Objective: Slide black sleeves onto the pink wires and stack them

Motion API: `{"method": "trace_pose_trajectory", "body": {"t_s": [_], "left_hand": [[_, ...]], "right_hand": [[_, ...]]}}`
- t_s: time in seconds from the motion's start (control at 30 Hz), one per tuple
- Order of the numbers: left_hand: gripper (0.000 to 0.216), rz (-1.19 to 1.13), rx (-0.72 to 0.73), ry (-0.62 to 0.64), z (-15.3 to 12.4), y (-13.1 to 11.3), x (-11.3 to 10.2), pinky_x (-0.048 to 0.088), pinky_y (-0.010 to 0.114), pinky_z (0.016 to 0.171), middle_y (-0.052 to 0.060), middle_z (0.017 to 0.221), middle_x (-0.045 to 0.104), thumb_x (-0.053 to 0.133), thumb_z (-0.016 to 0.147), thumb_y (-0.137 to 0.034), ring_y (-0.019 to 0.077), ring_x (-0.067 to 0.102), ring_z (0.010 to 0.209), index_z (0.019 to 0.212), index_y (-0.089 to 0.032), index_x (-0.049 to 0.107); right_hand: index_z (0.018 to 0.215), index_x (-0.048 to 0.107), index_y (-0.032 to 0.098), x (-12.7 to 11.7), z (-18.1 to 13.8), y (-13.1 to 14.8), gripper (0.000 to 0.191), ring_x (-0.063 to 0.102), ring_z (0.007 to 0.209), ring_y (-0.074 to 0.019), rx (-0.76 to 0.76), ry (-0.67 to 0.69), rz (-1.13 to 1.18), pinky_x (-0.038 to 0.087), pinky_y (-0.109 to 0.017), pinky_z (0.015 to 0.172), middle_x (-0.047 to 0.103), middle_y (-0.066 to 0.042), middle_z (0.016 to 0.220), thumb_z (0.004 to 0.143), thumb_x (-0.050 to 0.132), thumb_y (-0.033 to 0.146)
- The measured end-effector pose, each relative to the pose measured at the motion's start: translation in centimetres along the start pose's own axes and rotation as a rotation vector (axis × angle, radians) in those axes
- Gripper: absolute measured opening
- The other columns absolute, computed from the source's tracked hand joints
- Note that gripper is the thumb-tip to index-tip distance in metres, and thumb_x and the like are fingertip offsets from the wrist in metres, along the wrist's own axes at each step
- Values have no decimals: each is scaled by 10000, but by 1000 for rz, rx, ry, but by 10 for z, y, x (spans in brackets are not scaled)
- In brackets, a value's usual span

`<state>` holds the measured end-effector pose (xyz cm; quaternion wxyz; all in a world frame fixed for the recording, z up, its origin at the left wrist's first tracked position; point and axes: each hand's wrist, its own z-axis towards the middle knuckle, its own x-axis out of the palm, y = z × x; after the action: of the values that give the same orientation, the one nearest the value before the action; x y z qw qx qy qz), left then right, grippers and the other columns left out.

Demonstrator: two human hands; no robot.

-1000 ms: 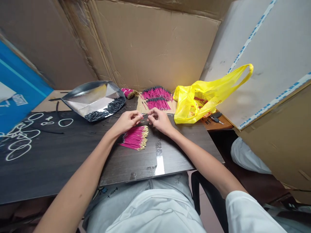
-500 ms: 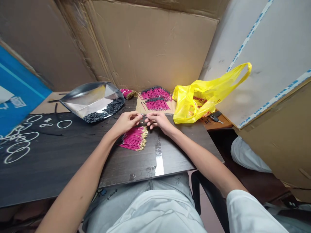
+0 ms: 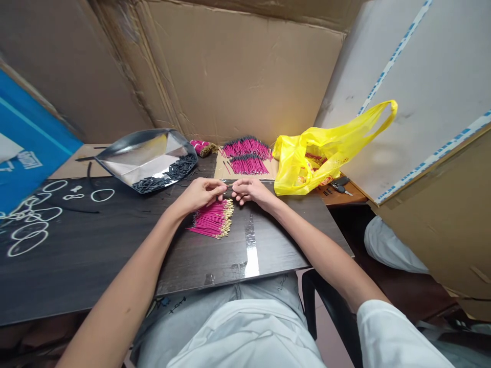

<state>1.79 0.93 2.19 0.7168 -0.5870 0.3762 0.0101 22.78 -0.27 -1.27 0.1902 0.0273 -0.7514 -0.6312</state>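
Observation:
My left hand (image 3: 203,195) and my right hand (image 3: 251,191) meet over the dark table, both pinched closed. Between their fingertips shows a thin, wire-like piece, too small to make out in full. Just below my left hand lies a bundle of pink wires (image 3: 210,220) with gold-coloured tips on the right side. Beyond the hands, on a cardboard sheet (image 3: 221,167), rest two rows of pink wires with black ends (image 3: 249,164).
An opened silver bag (image 3: 126,158) with short black tubes (image 3: 164,176) stands at the left. A yellow plastic bag (image 3: 291,168) is at the right, beside keys (image 3: 339,186). White rings (image 3: 28,240) lie far left. Cardboard (image 3: 245,71) walls the back.
The fingertips have shifted slightly, and the thin piece between the hands shows at a different angle. The bundles and bags stay where they were.

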Motion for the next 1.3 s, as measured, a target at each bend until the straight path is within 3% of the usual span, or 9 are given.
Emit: {"method": "trace_pose_trajectory", "body": {"t_s": [0.2, 0.37, 0.6, 0.83, 1.03, 1.3], "left_hand": [[417, 12, -27, 19, 1, 1, -2, 285, 221, 416, -10, 544, 571, 638, 882, -569, 92, 393, 403, 765, -169, 668], [427, 44, -14, 32, 0, -1, -2, 273, 223, 422, -18, 515, 536, 626, 886, -567, 95, 382, 406, 722, -173, 647], [442, 86, 18, 22, -1, -5, -1, 272, 232, 440, -21, 498, 520, 607, 894, -562, 97, 370, 413, 684, -174, 640], [437, 110, 16, 13, -1, -5, -2, 286, 243, 467, -23, 503, 523, 594, 899, -560, 104, 374, 429, 695, -177, 648], [438, 107, 28, 2, 0, -2, -2, 287, 248, 477, -13, 524, 549, 599, 895, -556, 104, 380, 438, 688, -173, 650], [430, 122, 16, 2, 0, 0, -2, 281, 228, 473, -9, 566, 577, 590, 917, -535, 92, 385, 448, 702, -165, 636]], "right_hand": [[833, 662, 154, -7, 10, -6, 138, 599, 608, -100, -182, -72, -74, 537, -189, 488, 632, 18, 690, 793, 779, 214], [911, 712, 154, -7, 12, -7, 139, 638, 702, -125, -224, -50, -120, 554, -208, 538, 688, -14, 772, 788, 761, 196], [971, 716, 179, -6, 10, -8, 198, 604, 645, -110, -282, -78, -195, 466, -192, 502, 720, -7, 812, 779, 763, 189], [1010, 699, 173, -6, 10, -6, 225, 712, 879, -162, -282, -71, -139, 566, -256, 718, 772, -51, 920, 791, 733, 140], [1079, 675, 165, -5, 11, -7, 357, 684, 764, -124, -317, -109, -99, 590, -296, 798, 716, -10, 894, 736, 747, 99], [1024, 667, 165, -10, 14, -10, 357, 644, 691, -128, -351, -117, -113, 574, -273, 680, 706, 9, 782, 710, 818, 240]]}}
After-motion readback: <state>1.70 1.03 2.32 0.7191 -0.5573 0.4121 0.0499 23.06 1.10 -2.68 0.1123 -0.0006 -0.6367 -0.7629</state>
